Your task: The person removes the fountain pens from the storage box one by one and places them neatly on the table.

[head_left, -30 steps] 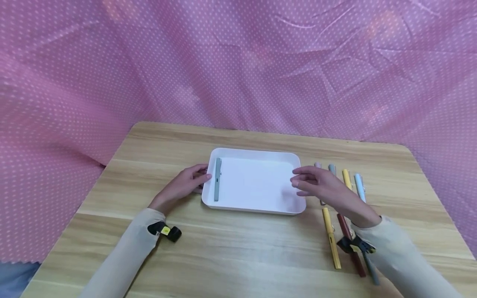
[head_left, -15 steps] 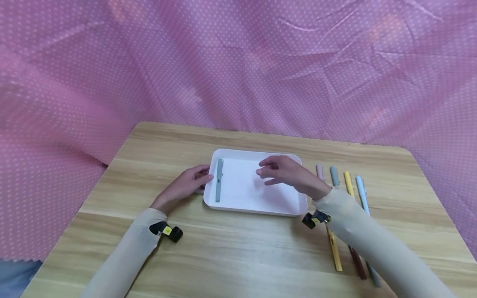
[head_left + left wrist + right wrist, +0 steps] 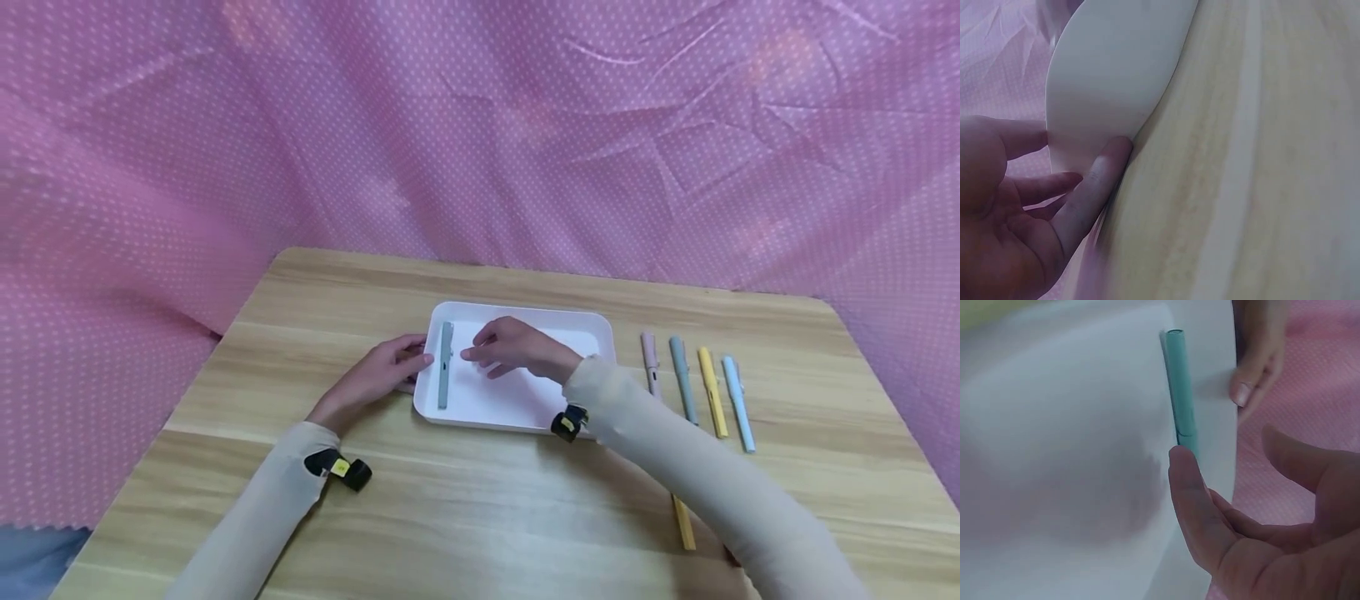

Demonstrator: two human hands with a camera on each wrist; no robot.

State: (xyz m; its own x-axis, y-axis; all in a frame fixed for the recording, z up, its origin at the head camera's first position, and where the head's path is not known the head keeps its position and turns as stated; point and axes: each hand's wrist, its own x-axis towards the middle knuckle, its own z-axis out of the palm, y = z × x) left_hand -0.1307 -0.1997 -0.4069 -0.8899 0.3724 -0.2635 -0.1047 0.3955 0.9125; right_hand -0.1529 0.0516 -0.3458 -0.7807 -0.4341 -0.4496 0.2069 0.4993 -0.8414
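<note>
A shallow white tray (image 3: 517,408) lies on the table with a capped grey-green pen (image 3: 445,367) along its left end. My left hand (image 3: 378,372) holds that end from outside. Its thumb is at the rim, and its fingers (image 3: 1100,165) press the outer wall down by the table in the left wrist view. Over the tray, just right of the pen, hovers my right hand (image 3: 517,346), holding nothing. In the right wrist view its thumb stands apart from the fingers, and a fingertip (image 3: 1183,464) overlaps the lower part of the pen (image 3: 1180,387).
Right of the tray, a row of pens lies on the wooden table (image 3: 450,517): mauve (image 3: 650,358), grey-green (image 3: 682,375), yellow (image 3: 712,392) and light blue (image 3: 738,404). Nearer, another yellow pen (image 3: 683,523) shows partly beneath my right sleeve. A pink dotted cloth (image 3: 480,150) hangs behind.
My right hand has moved left, from the tray's right edge across to beside the pen inside it. The left hand has stayed at the tray's left end.
</note>
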